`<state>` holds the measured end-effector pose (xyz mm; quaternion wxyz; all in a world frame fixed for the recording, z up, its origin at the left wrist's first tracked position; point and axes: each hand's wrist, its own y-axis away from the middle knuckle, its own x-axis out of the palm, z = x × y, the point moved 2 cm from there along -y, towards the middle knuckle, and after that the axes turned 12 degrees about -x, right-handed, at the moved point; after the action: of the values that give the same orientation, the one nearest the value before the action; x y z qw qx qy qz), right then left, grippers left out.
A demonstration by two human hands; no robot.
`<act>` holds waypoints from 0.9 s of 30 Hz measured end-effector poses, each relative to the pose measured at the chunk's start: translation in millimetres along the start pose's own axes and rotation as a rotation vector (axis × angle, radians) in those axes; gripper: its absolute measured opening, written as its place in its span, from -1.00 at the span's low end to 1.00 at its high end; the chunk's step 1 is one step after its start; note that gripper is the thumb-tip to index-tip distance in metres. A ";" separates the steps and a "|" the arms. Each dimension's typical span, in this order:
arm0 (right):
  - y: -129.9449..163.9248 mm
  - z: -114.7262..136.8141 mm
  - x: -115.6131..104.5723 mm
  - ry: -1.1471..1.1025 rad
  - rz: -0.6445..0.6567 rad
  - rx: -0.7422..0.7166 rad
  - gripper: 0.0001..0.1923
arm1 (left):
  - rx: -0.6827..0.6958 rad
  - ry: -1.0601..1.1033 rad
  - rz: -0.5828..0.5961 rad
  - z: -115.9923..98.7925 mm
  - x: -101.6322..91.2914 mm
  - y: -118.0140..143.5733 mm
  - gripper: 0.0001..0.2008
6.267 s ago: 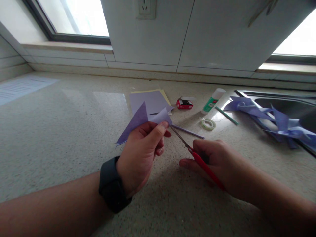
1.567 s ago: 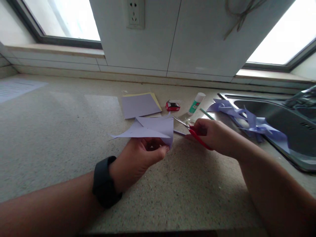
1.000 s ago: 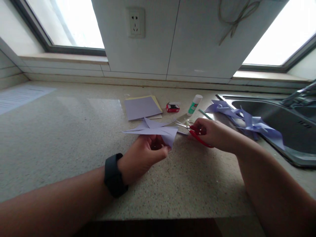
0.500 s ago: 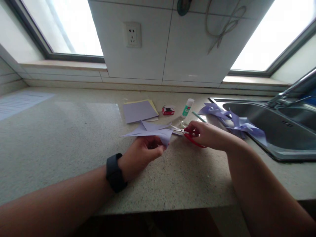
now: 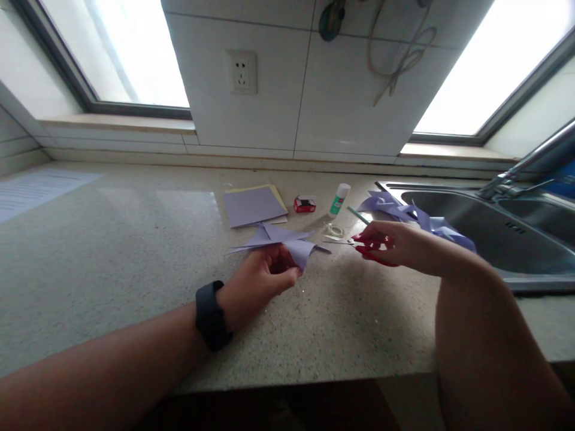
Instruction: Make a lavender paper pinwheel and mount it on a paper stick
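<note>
Above the counter, my left hand (image 5: 265,269) pinches a sheet of purple paper (image 5: 274,236) with cut and folded flaps; its fingertips are partly hidden beneath the paper. My right hand (image 5: 386,236) is closed round the red handles of a pair of scissors (image 5: 344,241). The blades point left, apart from the paper. Just beyond the scissors lies a roll of clear tape (image 5: 335,230). A green pencil-like stick (image 5: 358,215) sticks out behind my right hand.
Behind the paper lie a stack of purple and yellow sheets (image 5: 255,206), a small red box (image 5: 305,204) and an upright glue stick (image 5: 339,200). Purple paper offcuts (image 5: 390,206) lie beside the steel sink (image 5: 449,206) on the right. A printed sheet (image 5: 40,188) is at far left.
My right hand has drawn the scissors to the right, away from the purple paper. My left hand still holds the paper in nearly the same place.
</note>
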<state>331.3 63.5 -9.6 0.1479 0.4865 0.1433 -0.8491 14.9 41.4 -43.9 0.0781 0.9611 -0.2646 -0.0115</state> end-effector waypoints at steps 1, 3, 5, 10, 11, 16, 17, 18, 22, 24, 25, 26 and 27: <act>2.3 -5.6 -2.5 -0.020 0.009 0.013 -0.58 | 0.001 -0.007 -0.004 0.3 -0.3 0.0 -0.90; 5.1 -14.7 -5.3 -0.029 0.048 0.043 -0.58 | 0.004 -0.024 -0.011 0.7 -0.8 0.1 -0.89; 5.5 -20.3 -5.8 -0.012 0.070 0.068 -0.60 | 0.009 -0.039 -0.014 0.9 -0.9 0.5 -0.91; 2.5 -19.5 -2.2 0.074 0.072 0.065 -0.64 | -0.018 -0.023 0.006 1.6 -0.1 1.6 -0.92; 2.1 -17.2 -1.6 0.092 0.072 0.056 -0.64 | -0.029 -0.021 0.016 2.0 0.1 1.5 -0.93; 1.2 -2.2 1.0 0.168 0.069 -0.006 -0.71 | -0.051 -0.013 0.037 4.1 0.5 1.5 -0.91; 1.1 0.4 1.4 0.186 0.069 -0.017 -0.72 | -0.056 -0.012 0.037 4.3 0.5 1.7 -0.90; 0.9 2.8 1.6 0.203 0.071 -0.029 -0.73 | -0.061 -0.011 0.037 4.2 0.5 2.0 -0.90; 1.2 15.9 -1.2 0.240 0.070 -0.089 -0.74 | -0.068 -0.026 0.050 0.6 1.4 3.5 -0.90; 1.6 28.3 -3.7 0.242 0.049 -0.104 -0.75 | -0.066 -0.031 0.054 -1.0 1.8 4.0 -0.91; 1.5 36.4 -4.2 0.233 0.041 -0.098 -0.74 | -0.066 -0.031 0.055 -1.3 1.9 4.1 -0.92; 1.1 45.8 -3.6 0.216 0.037 -0.085 -0.72 | -0.065 -0.029 0.054 -1.2 1.8 4.1 -0.92; 0.1 56.0 -1.3 0.179 0.056 -0.074 -0.64 | -0.063 -0.027 0.051 -0.8 1.6 4.0 -0.93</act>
<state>288.0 41.8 18.7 0.1760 0.5585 0.1733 -0.7919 14.3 37.2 -42.5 0.1051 0.9508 -0.2897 -0.0309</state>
